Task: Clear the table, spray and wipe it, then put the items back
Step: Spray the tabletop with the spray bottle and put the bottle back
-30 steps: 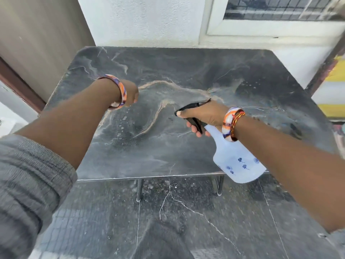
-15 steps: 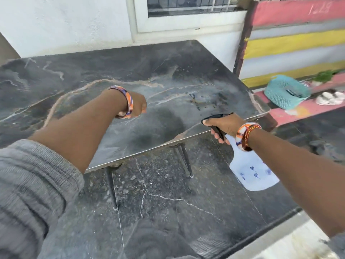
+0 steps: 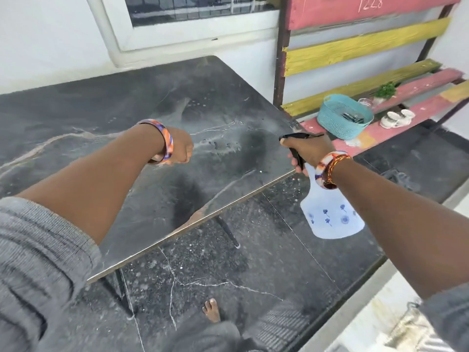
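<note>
The dark marble-patterned table (image 3: 152, 102) fills the left and centre, with wet spray patches on its right part. My right hand (image 3: 308, 148) grips the black trigger head of a pale spray bottle (image 3: 332, 214), which hangs just off the table's right front corner. My left hand (image 3: 181, 149) hovers over the tabletop with its fingers curled in; I cannot see anything in it. On the painted bench to the right stand a teal basket (image 3: 342, 119), a small green plant (image 3: 385, 90) and small white dishes (image 3: 397, 118).
The red-and-yellow slatted bench (image 3: 368, 44) stands close against the table's right side. A white wall with a window (image 3: 193, 11) runs behind. The floor is dark stone tile (image 3: 266, 262); my bare foot (image 3: 212, 311) shows below the table's front edge.
My view has swung right, bringing the bench and basket into sight. The right hand with the bottle has moved from over the tabletop to beyond its right front corner.
</note>
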Demonstrator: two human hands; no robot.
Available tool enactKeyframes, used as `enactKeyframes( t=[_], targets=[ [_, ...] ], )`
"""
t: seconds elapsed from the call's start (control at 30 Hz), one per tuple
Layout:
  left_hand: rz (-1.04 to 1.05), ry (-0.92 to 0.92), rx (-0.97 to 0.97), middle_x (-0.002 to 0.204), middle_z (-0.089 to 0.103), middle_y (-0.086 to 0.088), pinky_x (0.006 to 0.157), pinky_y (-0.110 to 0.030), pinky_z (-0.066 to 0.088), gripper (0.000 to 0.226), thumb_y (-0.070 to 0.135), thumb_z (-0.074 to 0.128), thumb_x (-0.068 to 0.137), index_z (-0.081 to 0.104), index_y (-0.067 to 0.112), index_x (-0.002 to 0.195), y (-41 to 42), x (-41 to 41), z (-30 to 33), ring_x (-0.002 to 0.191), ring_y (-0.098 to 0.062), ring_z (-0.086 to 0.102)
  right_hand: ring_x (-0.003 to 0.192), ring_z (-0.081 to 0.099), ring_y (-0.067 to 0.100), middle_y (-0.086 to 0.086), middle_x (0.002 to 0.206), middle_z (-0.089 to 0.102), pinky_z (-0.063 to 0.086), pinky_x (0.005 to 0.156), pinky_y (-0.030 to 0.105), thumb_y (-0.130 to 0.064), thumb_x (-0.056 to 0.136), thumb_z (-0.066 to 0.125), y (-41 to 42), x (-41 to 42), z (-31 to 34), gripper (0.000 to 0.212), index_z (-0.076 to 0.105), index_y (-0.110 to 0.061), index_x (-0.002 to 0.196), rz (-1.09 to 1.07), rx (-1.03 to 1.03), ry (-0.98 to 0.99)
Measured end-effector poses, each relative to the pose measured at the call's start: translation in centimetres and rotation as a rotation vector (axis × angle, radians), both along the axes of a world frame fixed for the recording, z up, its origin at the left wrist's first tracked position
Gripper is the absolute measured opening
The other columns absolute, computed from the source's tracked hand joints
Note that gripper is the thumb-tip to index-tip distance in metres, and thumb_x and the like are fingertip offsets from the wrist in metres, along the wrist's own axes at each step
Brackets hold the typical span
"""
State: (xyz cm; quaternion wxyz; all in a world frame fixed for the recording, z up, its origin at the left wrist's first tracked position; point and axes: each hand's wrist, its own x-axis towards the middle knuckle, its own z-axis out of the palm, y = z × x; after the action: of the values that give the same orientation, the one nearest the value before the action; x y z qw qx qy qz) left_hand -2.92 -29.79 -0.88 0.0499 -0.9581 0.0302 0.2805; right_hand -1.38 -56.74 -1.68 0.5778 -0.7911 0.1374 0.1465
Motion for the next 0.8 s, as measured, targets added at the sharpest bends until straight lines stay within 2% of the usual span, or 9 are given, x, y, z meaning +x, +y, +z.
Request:
enactKeyframes(
  t=[0.07, 0.17, 0.27, 0.33, 0.4, 0.5, 0.6, 0.7, 0.8],
  targets=[
    [-0.041, -0.015, 0.003, 0.076, 0.052, -0.008, 0.072, -0.026, 0.037, 0.007, 0.009, 0.048, 0.089, 0.048, 0.016, 0.087, -0.6, 1.8, -0.2, 0.076, -0.023, 0.044, 0.027, 0.048, 0.011, 0.002, 0.037, 0.055, 0.037, 0.031, 0.013, -0.021, 0.083, 0.067, -1.2, 1.1, 0.0, 0.016, 0.061, -0.006, 0.083, 0.015, -0.033, 0.038],
    [-0.097, -0.009, 0.002, 0.081, 0.056, -0.014, 0.065, -0.024, 0.034, 0.008, 0.014, 0.047, 0.090, 0.055, 0.013, 0.092, -1.9, 5.1, -0.1, 0.072, -0.023, 0.042, 0.035, 0.054, 0.011, 0.007, 0.051, 0.057, 0.039, 0.032, 0.011, -0.013, 0.083, 0.065, -3.4, 3.7, 0.4, 0.012, 0.061, -0.005, 0.076, -0.006, -0.114, 0.053],
    [-0.145, -0.012, -0.040, 0.080, 0.048, -0.009, 0.070, -0.027, 0.033, 0.005, 0.017, 0.048, 0.088, 0.046, 0.017, 0.084, -4.3, 9.3, -0.5, 0.072, -0.023, 0.040, 0.055, 0.052, 0.016, 0.007, 0.069, 0.059, 0.047, 0.048, 0.023, -0.014, 0.076, 0.070, -6.1, 6.1, -0.1, 0.020, 0.064, -0.005, 0.093, -0.075, -0.138, 0.040],
    [-0.198, -0.035, -0.054, 0.085, 0.045, -0.007, 0.072, -0.029, 0.034, 0.009, 0.021, 0.048, 0.088, 0.042, 0.018, 0.083, -6.5, 11.9, -0.5, 0.077, -0.022, 0.038, 0.053, 0.055, 0.017, 0.007, 0.066, 0.062, 0.050, 0.048, 0.022, -0.006, 0.074, 0.070, -8.1, 7.5, -0.7, 0.016, 0.064, -0.006, 0.088, -0.132, -0.076, 0.032],
    [-0.231, -0.025, -0.091, 0.087, 0.052, -0.011, 0.077, -0.033, 0.041, 0.013, 0.024, 0.049, 0.089, 0.047, 0.012, 0.084, -8.8, 14.1, -0.5, 0.078, -0.022, 0.041, 0.050, 0.055, 0.011, 0.000, 0.060, 0.062, 0.047, 0.042, 0.015, 0.003, 0.079, 0.065, -9.7, 8.7, -1.4, 0.015, 0.063, -0.011, 0.085, -0.150, -0.024, -0.015],
    [-0.274, -0.018, -0.077, 0.119, 0.060, -0.019, 0.098, -0.037, 0.042, 0.038, 0.026, 0.046, 0.093, 0.059, -0.003, 0.112, -13.5, 18.1, 0.0, 0.090, -0.022, 0.045, 0.065, 0.051, 0.013, -0.003, 0.074, 0.055, 0.046, 0.050, 0.013, -0.001, 0.087, 0.058, -12.9, 11.5, -3.0, 0.034, 0.056, -0.019, 0.115, -0.194, 0.006, -0.077],
    [-0.288, -0.055, -0.076, 0.117, 0.056, -0.020, 0.098, -0.034, 0.043, 0.027, 0.015, 0.046, 0.092, 0.057, 0.000, 0.113, -18.2, 22.5, 0.3, 0.098, -0.025, 0.050, 0.078, 0.053, 0.017, 0.003, 0.087, 0.056, 0.047, 0.058, 0.016, -0.011, 0.090, 0.057, -17.4, 15.7, -5.1, 0.048, 0.048, -0.025, 0.135, -0.221, 0.009, -0.107],
    [-0.232, -0.046, -0.170, 0.131, 0.053, -0.015, 0.088, -0.032, 0.046, 0.052, -0.002, 0.048, 0.087, 0.041, 0.010, 0.137, -23.4, 27.3, 0.1, 0.113, -0.030, 0.053, 0.068, 0.055, 0.019, 0.004, 0.085, 0.059, 0.050, 0.062, 0.023, -0.024, 0.089, 0.061, -21.7, 20.4, -6.1, 0.045, 0.049, -0.024, 0.132, -0.236, 0.026, -0.153],
    [-0.220, -0.077, -0.218, 0.135, 0.048, -0.014, 0.081, -0.029, 0.043, 0.062, -0.008, 0.052, 0.083, 0.035, 0.009, 0.141, -27.7, 31.1, -0.9, 0.120, -0.031, 0.050, 0.058, 0.055, 0.020, 0.003, 0.072, 0.059, 0.047, 0.069, 0.035, -0.022, 0.082, 0.069, -25.4, 24.2, -6.6, 0.037, 0.053, -0.020, 0.115, -0.257, 0.022, -0.173]
  ],
)
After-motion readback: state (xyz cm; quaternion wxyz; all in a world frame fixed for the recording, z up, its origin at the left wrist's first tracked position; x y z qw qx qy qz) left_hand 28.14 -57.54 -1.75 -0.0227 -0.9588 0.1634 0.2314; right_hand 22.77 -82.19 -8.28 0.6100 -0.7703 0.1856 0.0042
